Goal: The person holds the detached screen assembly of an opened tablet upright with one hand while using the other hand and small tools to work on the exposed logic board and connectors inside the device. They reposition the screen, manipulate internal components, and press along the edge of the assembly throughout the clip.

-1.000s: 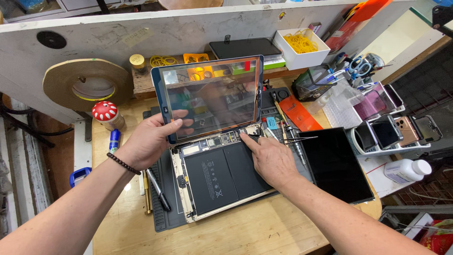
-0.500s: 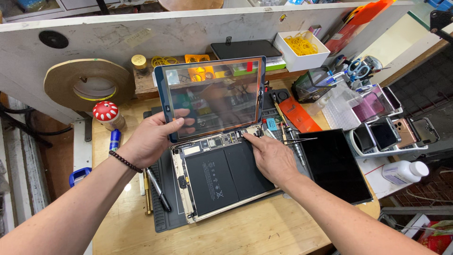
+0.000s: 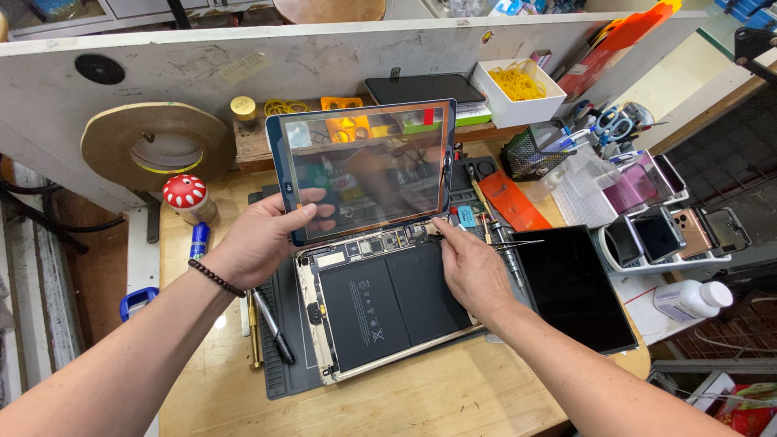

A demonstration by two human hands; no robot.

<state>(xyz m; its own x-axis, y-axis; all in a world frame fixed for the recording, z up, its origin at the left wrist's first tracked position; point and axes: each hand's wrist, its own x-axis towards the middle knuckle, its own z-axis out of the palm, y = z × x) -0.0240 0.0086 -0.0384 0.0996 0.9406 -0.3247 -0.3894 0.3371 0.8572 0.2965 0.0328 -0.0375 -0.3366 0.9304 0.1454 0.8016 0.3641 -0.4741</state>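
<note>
An opened tablet body (image 3: 380, 303) lies on a dark work mat (image 3: 283, 368), its black battery and circuit board showing. My left hand (image 3: 263, 239) grips the left lower edge of the tablet's glass front panel (image 3: 368, 170) and holds it tilted up, hinged along the body's far edge. My right hand (image 3: 469, 271) rests on the body's right side, the index finger pressing near the panel's lower right corner. Thin tweezers (image 3: 518, 241) stick out to the right beside that hand; whether it holds them is unclear.
A black display panel (image 3: 575, 287) lies right of the tablet. A pen-like tool (image 3: 271, 328) lies left of it. A big tape roll (image 3: 154, 146), a red spotted bottle (image 3: 188, 198), a box of yellow bands (image 3: 518, 89), phones in a tray (image 3: 672, 231) and a white bottle (image 3: 692, 298) surround the bench.
The glass panel has been tipped a little further up and to the left. My right hand has stayed at the panel's lower right corner.
</note>
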